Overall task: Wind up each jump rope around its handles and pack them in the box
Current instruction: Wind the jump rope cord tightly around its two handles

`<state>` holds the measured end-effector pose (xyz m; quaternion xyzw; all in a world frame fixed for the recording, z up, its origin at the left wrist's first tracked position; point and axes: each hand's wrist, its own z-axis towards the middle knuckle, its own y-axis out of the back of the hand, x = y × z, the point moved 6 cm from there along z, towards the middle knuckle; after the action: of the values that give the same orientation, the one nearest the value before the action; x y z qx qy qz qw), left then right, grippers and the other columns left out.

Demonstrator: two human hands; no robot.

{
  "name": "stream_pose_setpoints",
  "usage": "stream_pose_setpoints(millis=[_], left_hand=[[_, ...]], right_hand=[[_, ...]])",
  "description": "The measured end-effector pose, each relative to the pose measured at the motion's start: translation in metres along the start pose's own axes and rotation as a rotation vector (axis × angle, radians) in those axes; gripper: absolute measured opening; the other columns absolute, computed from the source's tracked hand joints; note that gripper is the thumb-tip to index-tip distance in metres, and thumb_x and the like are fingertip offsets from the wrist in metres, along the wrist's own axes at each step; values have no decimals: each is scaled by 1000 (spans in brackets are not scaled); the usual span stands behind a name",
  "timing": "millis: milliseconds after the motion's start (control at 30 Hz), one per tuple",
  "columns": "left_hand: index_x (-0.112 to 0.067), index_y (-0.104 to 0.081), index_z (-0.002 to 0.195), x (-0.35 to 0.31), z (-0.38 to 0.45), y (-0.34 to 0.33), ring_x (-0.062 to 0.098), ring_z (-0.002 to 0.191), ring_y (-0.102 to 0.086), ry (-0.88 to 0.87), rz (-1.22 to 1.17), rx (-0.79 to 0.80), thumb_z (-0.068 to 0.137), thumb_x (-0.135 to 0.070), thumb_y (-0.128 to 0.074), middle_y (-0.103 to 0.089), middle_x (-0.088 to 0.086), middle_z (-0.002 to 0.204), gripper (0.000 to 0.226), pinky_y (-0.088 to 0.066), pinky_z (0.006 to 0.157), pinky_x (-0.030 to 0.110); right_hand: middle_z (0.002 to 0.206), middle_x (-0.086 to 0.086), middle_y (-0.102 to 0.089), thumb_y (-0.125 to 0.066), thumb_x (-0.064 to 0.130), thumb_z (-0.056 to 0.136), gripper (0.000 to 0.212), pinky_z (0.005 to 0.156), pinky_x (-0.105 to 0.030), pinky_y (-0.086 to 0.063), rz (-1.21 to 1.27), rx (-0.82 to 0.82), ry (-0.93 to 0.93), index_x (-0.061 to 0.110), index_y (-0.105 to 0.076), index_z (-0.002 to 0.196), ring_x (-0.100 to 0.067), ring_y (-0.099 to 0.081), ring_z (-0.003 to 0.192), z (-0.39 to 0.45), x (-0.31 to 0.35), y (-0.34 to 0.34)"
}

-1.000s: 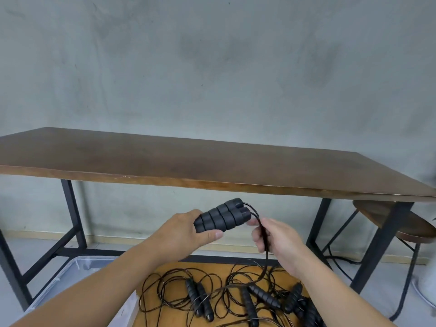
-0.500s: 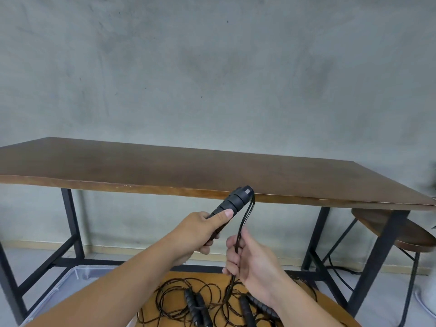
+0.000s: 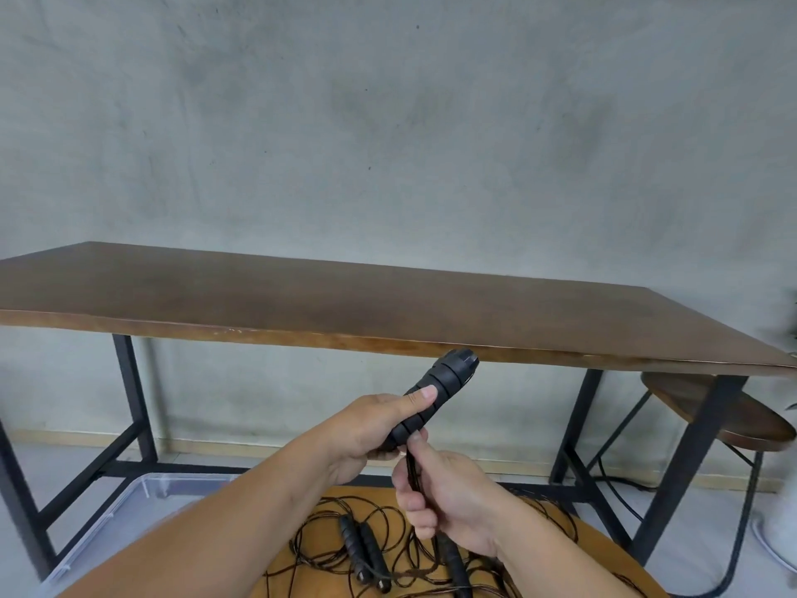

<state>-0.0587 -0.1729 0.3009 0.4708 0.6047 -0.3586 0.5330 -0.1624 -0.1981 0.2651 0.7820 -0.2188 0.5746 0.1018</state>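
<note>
A long brown wooden table on black metal legs is standing against a mottled grey concrete wall, its top taking up the middle of the view. A round dark wooden stool is sitting tucked under the table's right end, and a dark cable is trailing across the pale floor behind it.

In front of the table's near edge, the left hand is gripping a pair of black ribbed handles held together, tilted up and to the right, with the thumb lying along them. Just below, the right hand is closing its fingers around the thin black rope that is hanging from the lower end of the handles.

Lower down, a round light-wood surface is carrying a tangle of more jump ropes, their cords looping loosely around several black handles near its far edge. To the left of it, a clear plastic box is resting on the floor under the table.
</note>
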Motion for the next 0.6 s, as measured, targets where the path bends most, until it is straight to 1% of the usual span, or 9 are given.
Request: stream_pose_setpoints(millis=[67,133,200,267,333,400,467,533,600], left_hand=[[-9,-62,113,1,2,0,18,79,-55,1,-76,20,71,-62,-72,-62,4,82,69,-51,85,38],[-10,-58,116,-1,2,4,16,76,-55,-9,-93,36,76,-53,-73,-58,5,82,60,-56,78,35],[-13,-57,111,-2,3,11,14,75,-56,-31,17,22,81,-45,-75,-55,5,84,47,-60,80,36],[-17,-56,112,1,2,17,15,80,-57,-50,171,10,84,-43,-74,-54,4,88,42,-60,85,36],[-20,-56,116,4,1,20,15,85,-57,-70,290,11,84,-43,-75,-57,2,94,43,-59,85,35],[-23,-56,118,6,1,21,20,92,-60,-97,400,19,83,-43,-76,-61,3,102,46,-57,84,37],[-25,-54,120,6,1,22,22,96,-62,-107,503,20,80,-45,-78,-63,5,109,50,-57,84,40],[-25,-52,121,4,2,25,16,91,-60,-121,612,13,79,-45,-79,-63,1,106,54,-55,82,37],[-27,-50,122,0,1,28,12,89,-58,-133,733,2,78,-48,-78,-62,-5,103,56,-50,79,28]], right_hand=[[61,0,-41,-38,54,101,49,56,-27,-39,-76,-10,15,12,-56,83,-15,-36,52,-1,-3,1],[60,3,-45,-44,42,103,37,64,-28,-43,-226,-27,39,11,-58,89,-14,-43,52,-4,-4,6],[58,6,-50,-49,34,102,29,78,-31,-50,-413,-50,49,12,-64,93,-12,-51,54,-8,-2,16],[56,6,-54,-55,33,99,23,91,-35,-54,-565,-92,37,18,-70,91,-10,-56,55,-11,3,29],[57,6,-56,-59,36,96,20,88,-35,-57,-693,-134,41,23,-70,87,-8,-56,54,-14,13,37],[60,7,-59,-60,39,95,19,68,-27,-55,-866,-178,71,25,-70,89,-5,-57,53,-17,26,41],[63,8,-62,-62,39,94,17,58,-20,-48,-981,-208,99,25,-70,90,-2,-58,51,-19,38,42],[64,7,-64,-64,36,93,14,56,-20,-49,-1050,-226,116,25,-70,87,-2,-59,51,-21,48,44],[65,6,-65,-66,36,91,14,59,-23,-51,-1109,-243,128,24,-70,84,-3,-59,53,-24,57,44]])
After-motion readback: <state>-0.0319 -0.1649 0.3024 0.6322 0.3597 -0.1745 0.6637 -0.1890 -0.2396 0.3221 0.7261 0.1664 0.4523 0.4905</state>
